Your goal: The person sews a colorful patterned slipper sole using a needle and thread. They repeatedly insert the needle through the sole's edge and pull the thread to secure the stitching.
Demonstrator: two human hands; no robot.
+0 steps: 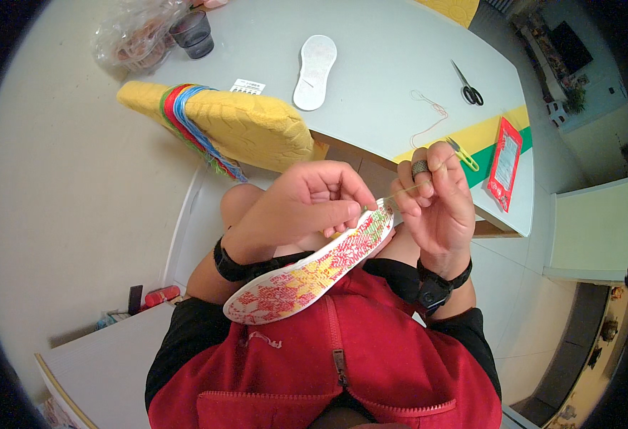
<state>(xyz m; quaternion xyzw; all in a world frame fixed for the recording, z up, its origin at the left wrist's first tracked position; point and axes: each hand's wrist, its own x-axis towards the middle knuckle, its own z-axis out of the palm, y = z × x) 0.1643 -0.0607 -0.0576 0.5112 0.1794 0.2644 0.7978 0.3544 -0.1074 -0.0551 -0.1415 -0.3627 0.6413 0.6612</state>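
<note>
An embroidered insole (314, 273), white with red, yellow and green stitching, lies slanted across my lap against the red garment. My left hand (319, 198) is at its upper edge near the narrow end, fingertips closed on the rim; part of the grip is hidden. From that end a light green thread (408, 189) runs taut to my right hand (437, 198), which pinches it between thumb and fingers. Whether a needle is in the pinch is too small to tell. A metal thimble ring (420, 169) sits on a right finger.
On the table (378, 64) are a white insole (315, 72), black-handled scissors (470, 91), yellow thread snips (465, 156), loose thread (432, 110), a red packet (505, 163) and a dark cup (193, 35). Colored thread skeins (185, 104) hang over a yellow-covered chair back (255, 126).
</note>
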